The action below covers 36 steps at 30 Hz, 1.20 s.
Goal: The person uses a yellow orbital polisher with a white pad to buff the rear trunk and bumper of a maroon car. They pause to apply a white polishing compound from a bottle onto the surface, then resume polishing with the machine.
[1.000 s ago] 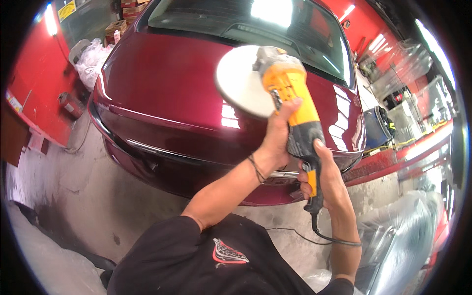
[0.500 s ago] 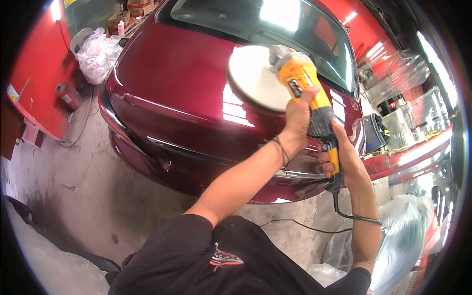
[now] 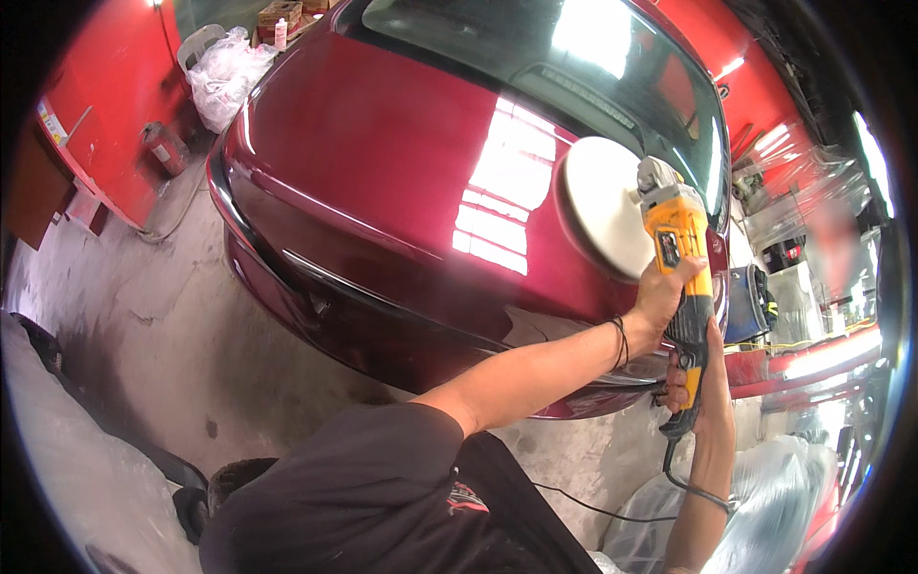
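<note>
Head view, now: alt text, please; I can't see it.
The wearer's left hand and, lower in frame, right hand grip a yellow polisher, its white pad over the trunk lid of a maroon car. Plastic sheeting is at lower right.

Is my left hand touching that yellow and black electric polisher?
Touching. The head view shows the left hand gripping the yellow and black electric polisher, thumb across it.

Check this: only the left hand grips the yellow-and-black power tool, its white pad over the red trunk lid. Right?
No: in the head view, both the left hand and right hand grip the power tool. The white pad over the red trunk lid is right.
</note>
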Each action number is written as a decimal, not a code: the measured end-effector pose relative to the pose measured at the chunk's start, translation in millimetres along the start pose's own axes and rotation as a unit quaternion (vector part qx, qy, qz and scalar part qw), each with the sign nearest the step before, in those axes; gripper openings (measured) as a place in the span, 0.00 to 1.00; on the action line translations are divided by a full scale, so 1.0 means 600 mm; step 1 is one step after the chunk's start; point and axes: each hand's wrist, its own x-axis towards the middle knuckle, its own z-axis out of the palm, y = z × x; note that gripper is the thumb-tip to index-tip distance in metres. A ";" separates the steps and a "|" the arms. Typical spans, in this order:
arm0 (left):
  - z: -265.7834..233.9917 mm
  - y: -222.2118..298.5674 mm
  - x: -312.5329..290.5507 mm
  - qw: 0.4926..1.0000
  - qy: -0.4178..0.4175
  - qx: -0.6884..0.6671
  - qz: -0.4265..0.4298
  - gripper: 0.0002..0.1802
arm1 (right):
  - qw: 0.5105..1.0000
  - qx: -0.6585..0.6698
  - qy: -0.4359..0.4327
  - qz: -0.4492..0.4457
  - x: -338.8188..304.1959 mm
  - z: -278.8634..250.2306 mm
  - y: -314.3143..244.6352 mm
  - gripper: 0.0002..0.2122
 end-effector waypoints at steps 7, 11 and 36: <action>-0.025 0.001 0.013 1.000 0.008 0.023 0.004 0.26 | 0.999 -0.010 0.035 0.010 0.016 0.018 -0.003 0.40; -0.016 0.014 0.001 1.000 0.013 0.005 -0.006 0.25 | 0.999 0.011 0.028 0.031 0.000 0.032 -0.006 0.39; 0.016 0.304 -0.101 1.000 -0.001 0.000 0.010 0.20 | 0.998 -0.051 -0.028 -0.039 -0.161 0.296 -0.091 0.35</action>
